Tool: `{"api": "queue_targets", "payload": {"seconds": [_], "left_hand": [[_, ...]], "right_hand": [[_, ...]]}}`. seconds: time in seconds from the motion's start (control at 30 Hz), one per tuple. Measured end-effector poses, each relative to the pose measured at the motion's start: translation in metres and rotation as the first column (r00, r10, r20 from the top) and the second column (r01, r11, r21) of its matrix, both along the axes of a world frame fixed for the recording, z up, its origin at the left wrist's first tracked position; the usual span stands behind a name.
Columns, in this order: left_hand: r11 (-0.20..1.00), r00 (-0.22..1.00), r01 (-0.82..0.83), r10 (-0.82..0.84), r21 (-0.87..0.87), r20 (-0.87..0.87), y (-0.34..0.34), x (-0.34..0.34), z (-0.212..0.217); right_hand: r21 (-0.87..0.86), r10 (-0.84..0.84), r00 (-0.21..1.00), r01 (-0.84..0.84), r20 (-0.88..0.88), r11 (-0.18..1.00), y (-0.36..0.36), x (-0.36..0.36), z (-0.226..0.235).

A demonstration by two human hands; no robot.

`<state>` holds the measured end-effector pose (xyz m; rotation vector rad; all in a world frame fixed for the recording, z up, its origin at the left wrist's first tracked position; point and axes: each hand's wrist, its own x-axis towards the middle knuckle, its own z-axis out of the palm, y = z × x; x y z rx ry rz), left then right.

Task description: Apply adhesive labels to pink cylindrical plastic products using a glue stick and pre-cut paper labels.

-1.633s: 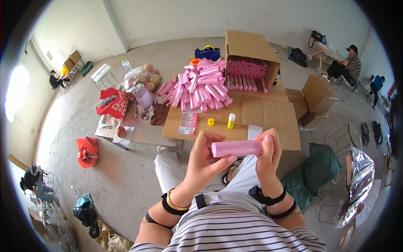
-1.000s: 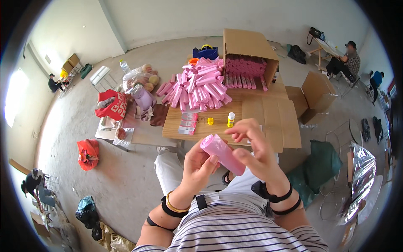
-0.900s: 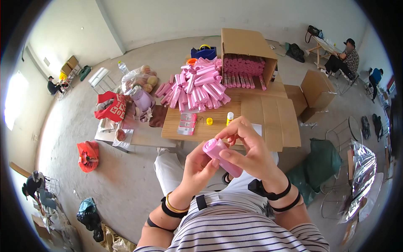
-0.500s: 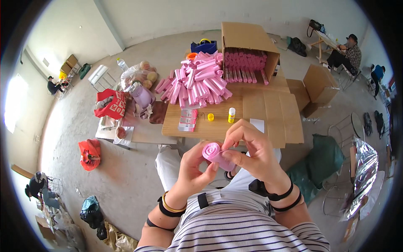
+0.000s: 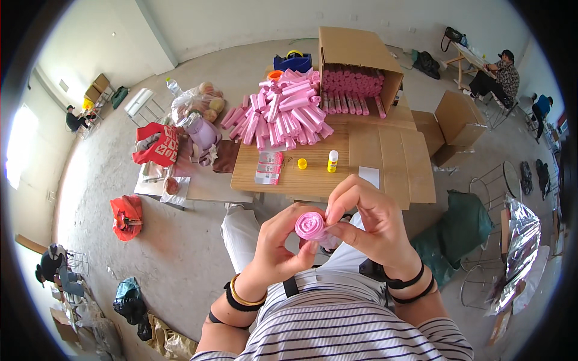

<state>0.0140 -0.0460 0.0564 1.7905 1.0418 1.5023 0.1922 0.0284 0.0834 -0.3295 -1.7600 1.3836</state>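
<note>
The concrete floor (image 5: 180, 240) spreads wide around me, with a red bag (image 5: 127, 215) lying on it off to my left. Ahead of my knees stands the wooden counter (image 5: 313, 177), and flattened cardboard sheets (image 5: 391, 162) cover its right half out to the right edge. At the far right corner an open cardboard box (image 5: 355, 57) lies on its side, its mouth showing rows of pink rolls (image 5: 352, 96) packed end-on. Just beside the box, along the far edge, a loose heap of pink rolls (image 5: 283, 114) sprawls toward the far left corner. Nearer me, close to the front edge, lie a small stack of pink-and-white labels (image 5: 269, 167), a yellow cap (image 5: 302, 163) and a small yellow glue bottle (image 5: 332, 160) standing upright, with a white slip of paper (image 5: 368, 176) on the cardboard just to their right.

Above my lap, short of the counter's front edge, I hold one pink roll (image 5: 311, 225) end-on toward my face, so its spiral end shows. My left hand (image 5: 274, 253) has its grip clamped around the roll from below and the left side. My right hand (image 5: 370, 225) pinches the roll from the right, thumb and fingertips (image 5: 332, 215) pressed to its rim. Black bands circle both wrists, and a yellow bangle (image 5: 244, 296) sits on the left.
</note>
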Motion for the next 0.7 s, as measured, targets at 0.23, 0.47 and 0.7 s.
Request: {"api": "queue_targets", "payload": {"seconds": [0.23,0.47,0.7], "left_hand": [[0.963,0.984,0.088,-0.044,-0.256,0.172,-0.005,-0.001,-0.006],[0.771,0.895,0.373,-0.151,-0.517,0.421,0.007,0.0,-0.016],[0.693,0.866,0.384,-0.041,-0.611,0.498,0.016,0.01,-0.033]], "right_hand": [[-0.017,-0.05,0.997,0.051,0.054,0.999,0.007,-0.002,-0.009],[0.245,-0.109,0.954,0.038,0.281,0.969,0.022,-0.013,-0.007],[0.184,-0.131,0.906,0.061,0.402,0.981,0.039,-0.015,-0.032]]}}
